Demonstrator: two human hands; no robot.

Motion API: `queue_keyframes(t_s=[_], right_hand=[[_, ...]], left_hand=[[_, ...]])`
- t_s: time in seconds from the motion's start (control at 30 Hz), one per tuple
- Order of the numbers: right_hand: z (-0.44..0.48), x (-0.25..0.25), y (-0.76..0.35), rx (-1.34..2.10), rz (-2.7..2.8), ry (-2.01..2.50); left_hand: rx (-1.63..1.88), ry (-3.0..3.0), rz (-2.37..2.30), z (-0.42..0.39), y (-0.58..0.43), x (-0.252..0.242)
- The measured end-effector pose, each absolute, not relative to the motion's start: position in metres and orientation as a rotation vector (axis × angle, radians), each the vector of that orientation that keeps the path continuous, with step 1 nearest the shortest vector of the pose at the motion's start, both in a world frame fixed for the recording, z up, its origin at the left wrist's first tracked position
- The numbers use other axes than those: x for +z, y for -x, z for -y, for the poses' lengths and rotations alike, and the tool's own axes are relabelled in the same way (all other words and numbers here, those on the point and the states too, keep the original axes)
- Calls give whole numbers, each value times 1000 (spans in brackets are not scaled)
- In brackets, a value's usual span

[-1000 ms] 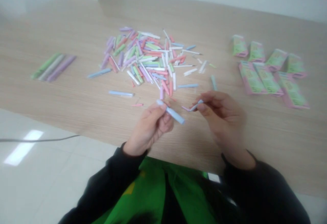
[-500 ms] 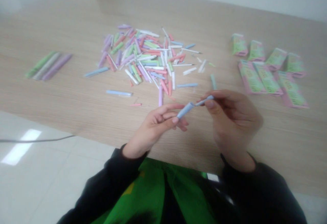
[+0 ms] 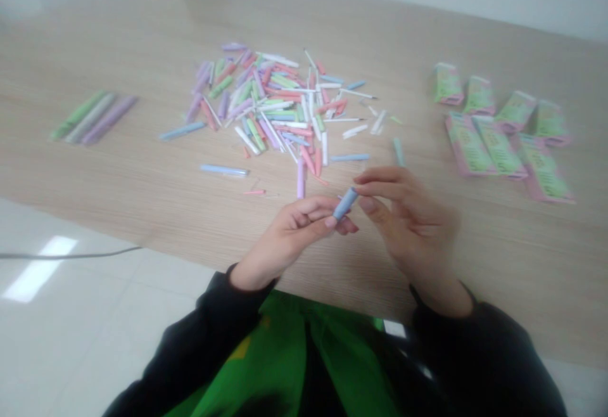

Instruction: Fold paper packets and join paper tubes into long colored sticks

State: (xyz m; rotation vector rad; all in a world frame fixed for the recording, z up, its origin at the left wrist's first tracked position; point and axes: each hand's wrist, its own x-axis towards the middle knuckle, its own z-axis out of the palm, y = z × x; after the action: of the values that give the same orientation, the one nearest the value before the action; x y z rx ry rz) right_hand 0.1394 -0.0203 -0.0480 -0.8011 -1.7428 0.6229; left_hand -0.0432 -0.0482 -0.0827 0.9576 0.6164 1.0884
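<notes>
My left hand (image 3: 289, 236) pinches a short light blue paper tube (image 3: 345, 204) between thumb and fingertips, above the wooden table (image 3: 118, 182). My right hand (image 3: 408, 227) is curled beside the tube's upper end, with thumb and index finger on either side of it. Whether they grip it is hard to tell. A loose heap of pastel paper tubes and thin white sticks (image 3: 270, 106) lies just beyond my hands. A lilac tube (image 3: 300, 178) lies closest to them.
Several pink-and-green paper packets (image 3: 496, 144) lie at the table's right. Three long pastel tubes (image 3: 92, 117) lie side by side at the left. A grey cable (image 3: 71, 253) crosses the tiled floor beyond the table's near edge. My black sleeves and green apron (image 3: 280, 353) fill the bottom.
The hands have come closer together. The thin pale piece held by my right hand no longer shows. The blue tube stands more steeply in my left hand.
</notes>
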Motion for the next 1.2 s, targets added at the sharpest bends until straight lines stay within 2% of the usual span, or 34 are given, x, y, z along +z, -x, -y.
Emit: queue_keyframes(t_s=[0.27,0.57,0.67,0.87,1.2], right_hand=[[19,-44,-141,655,1598,929],[13,-54,-150,970,1543,951],[10,-59,-150,1224,1428,848],[4,-83,-141,1932,1153,722],[12,-66,-137,2231,869,767]], left_hand=[[1120,-941,-653,38,48,-77],[1156,-1016,-621,26,58,-52],[1059,-1178,-703,31,60,-49],[823,-1808,-1177,35,68,-37],[996,-1814,-1170,26,70,-23]])
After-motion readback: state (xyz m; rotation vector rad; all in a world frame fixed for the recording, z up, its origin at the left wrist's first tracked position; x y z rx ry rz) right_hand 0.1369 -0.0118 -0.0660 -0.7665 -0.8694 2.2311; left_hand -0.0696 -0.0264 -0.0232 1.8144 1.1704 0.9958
